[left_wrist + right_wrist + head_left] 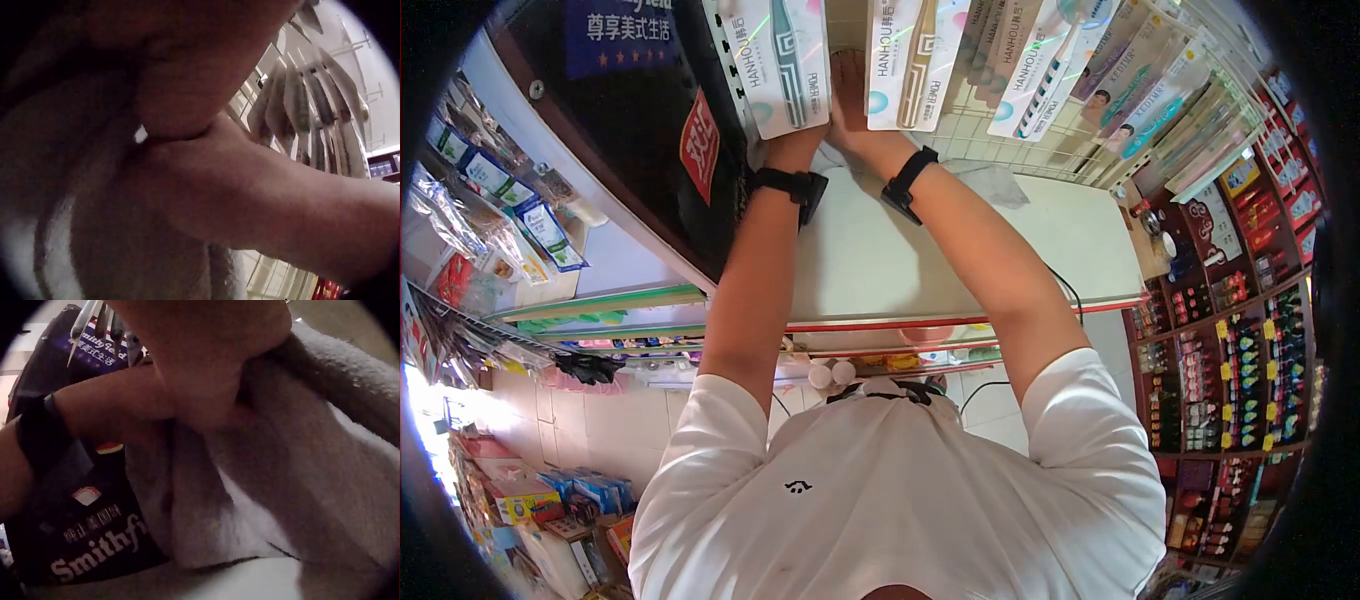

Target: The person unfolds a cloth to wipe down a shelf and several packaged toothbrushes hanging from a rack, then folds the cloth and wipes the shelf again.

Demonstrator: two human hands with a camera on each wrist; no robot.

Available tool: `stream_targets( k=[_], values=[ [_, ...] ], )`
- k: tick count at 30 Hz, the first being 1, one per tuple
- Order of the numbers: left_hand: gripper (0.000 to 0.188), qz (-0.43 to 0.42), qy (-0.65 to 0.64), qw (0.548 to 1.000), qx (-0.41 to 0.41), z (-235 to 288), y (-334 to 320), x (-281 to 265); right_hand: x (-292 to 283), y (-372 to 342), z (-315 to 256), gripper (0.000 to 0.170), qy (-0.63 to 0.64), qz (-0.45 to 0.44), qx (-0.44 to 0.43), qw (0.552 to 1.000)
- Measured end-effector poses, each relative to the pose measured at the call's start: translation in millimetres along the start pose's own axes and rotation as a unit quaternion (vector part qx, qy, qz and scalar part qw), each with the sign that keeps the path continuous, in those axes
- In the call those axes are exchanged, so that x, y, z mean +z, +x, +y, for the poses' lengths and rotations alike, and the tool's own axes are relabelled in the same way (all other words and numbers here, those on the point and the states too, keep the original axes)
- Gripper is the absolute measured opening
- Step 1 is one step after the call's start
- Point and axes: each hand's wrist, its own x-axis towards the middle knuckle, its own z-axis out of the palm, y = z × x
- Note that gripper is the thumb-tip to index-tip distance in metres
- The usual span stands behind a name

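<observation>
A grey cloth (pixel 281 444) hangs in thick folds beneath both hands; in the head view part of the cloth (pixel 990 182) lies on the white shelf. My right hand (pixel 865 128) (pixel 212 356) grips it from above. Close against it, my left hand (pixel 798 148) (pixel 187 69) also holds bunched cloth (pixel 59 250), and the two hands touch or cross. Most fingertips are hidden by the folds and by hanging toothbrush packs in the head view.
Toothbrush packs (pixel 785 70) hang low over the hands from a wire rack (pixel 970 140). A dark printed box or panel (pixel 640 110) stands left of the left forearm. Red edging (pixel 900 323) runs along the shelf front (pixel 880 270). Stocked shelves (pixel 1240 370) are at the right.
</observation>
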Motion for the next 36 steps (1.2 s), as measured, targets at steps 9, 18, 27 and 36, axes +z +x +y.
stream_targets(
  k=[9,18,27,36],
  values=[
    [0.04,0.012,0.062,0.995,-0.084,-8,-33,43,13,-28,-8,0.071,-0.002,-0.05,0.062,0.997],
    [0.034,0.025,-0.032,0.999,-0.032,8,-39,14,-2,-30,-26,0.063,0.034,-0.048,0.091,0.994],
    [0.048,-0.01,-0.041,0.996,-0.075,-28,-16,19,-21,25,-24,0.07,0.144,0.055,0.071,0.985],
    [0.047,0.037,0.008,0.999,-0.029,-58,-22,55,-26,29,-9,0.068,0.011,0.073,0.028,0.997]
  ],
)
